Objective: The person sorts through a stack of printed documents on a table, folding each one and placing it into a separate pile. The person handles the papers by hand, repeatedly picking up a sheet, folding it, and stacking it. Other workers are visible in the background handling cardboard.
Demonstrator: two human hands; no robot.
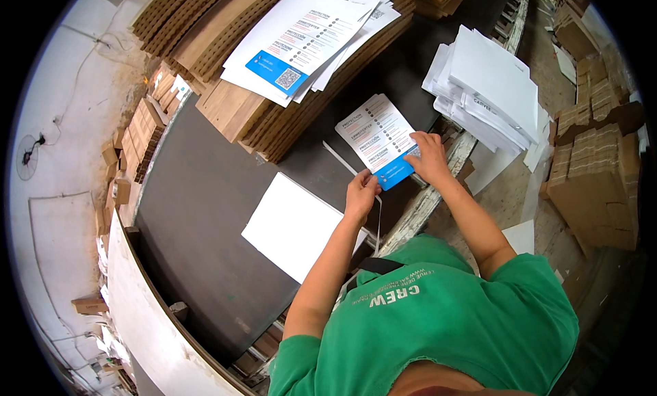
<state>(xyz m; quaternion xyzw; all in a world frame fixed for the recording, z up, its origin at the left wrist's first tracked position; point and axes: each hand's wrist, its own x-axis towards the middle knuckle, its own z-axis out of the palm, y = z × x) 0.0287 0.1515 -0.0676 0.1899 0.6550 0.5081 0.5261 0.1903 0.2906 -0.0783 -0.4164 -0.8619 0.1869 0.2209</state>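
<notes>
- A worker in a green shirt (438, 314) steadied a small batch of printed sheets (375, 133), white with a blue band, at the near edge of a dark table (198, 211), bare hands at its lower end.
- The batch appeared light and flexible, more apt to bend or crease than to break; its smooth faces would probably slide over one another. Opposite sides near the blue band looked the surest places to take hold, with the edges kept level.
- The left hand (363, 195) had its fingers curled in and pinched, thumb uppermost, on the batch's lower left corner.
- The right hand (428, 158) lay across the right side by the blue band, fingers loosely spread and touching the paper; whether any curled beneath it could not be told.
- A blank white stack (294, 221) lay left of the batch, beside the table's near edge, partly behind the left forearm.
- Across the table, toward its far edge, curved cardboard pieces (233, 115) rose in layers under a loose pile of similar printed sheets (318, 27).
- Farther right, along the near edge, stood an uneven heap of white paper (489, 88), its layers fanned out of line.
</notes>
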